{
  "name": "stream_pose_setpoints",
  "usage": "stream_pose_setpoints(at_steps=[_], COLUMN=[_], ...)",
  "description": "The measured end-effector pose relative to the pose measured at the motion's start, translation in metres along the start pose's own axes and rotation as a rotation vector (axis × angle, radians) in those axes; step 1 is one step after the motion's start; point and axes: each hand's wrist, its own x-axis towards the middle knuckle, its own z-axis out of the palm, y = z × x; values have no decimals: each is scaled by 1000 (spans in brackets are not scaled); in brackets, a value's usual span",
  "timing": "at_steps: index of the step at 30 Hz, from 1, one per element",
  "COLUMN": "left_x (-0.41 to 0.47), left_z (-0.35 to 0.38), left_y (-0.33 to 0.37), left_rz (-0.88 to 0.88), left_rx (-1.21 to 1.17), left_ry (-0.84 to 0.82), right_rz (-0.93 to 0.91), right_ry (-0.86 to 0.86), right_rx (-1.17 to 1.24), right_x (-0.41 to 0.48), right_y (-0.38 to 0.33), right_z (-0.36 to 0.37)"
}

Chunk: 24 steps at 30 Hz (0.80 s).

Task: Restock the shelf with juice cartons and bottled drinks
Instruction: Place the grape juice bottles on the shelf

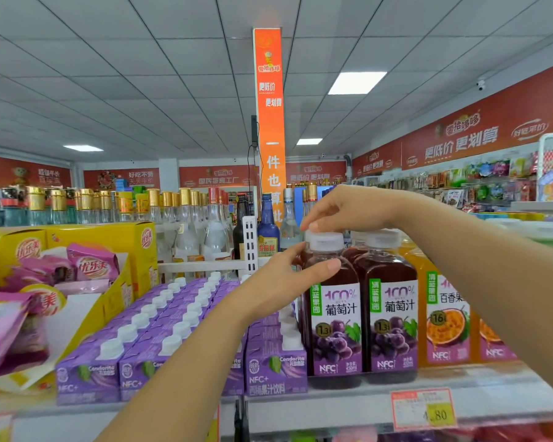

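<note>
A dark grape juice bottle (334, 317) with a white cap stands at the front of the shelf (348, 400). My left hand (280, 282) grips its shoulder from the left, thumb across the front. My right hand (345, 207) pinches the white cap from above. A second grape juice bottle (393, 317) stands touching it on the right, with more behind. To the left, several rows of purple juice cartons (160, 339) with white caps fill the shelf. Orange passion-fruit bottles (447, 320) stand further right, partly hidden by my right forearm.
A yellow display box (87, 240) with pink snack packets sits at the left. Behind a white divider (249, 244) stand many glass liquor bottles (186, 212). A price tag (423, 406) hangs on the shelf edge. An orange pillar (270, 122) rises behind.
</note>
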Motion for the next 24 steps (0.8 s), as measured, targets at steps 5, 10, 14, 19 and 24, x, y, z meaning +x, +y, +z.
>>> stream_pose_setpoints(at_steps=[5, 10, 14, 19, 24], left_x=[0, -1, -5, -13, -21], left_z=[3, 15, 29, 42, 53], left_y=[0, -5, -2, 8, 14], left_rz=[26, 25, 87, 85, 75], left_rx=[-1, -49, -114, -150, -19], left_ry=[7, 63, 188, 307, 522], right_rz=[47, 175, 243, 167, -13], right_ry=[203, 436, 462, 610, 928], right_rx=[-139, -465, -531, -455, -340], right_x=[-27, -75, -94, -97, -108], right_y=[0, 14, 14, 21, 27], right_z=[0, 14, 29, 36, 43])
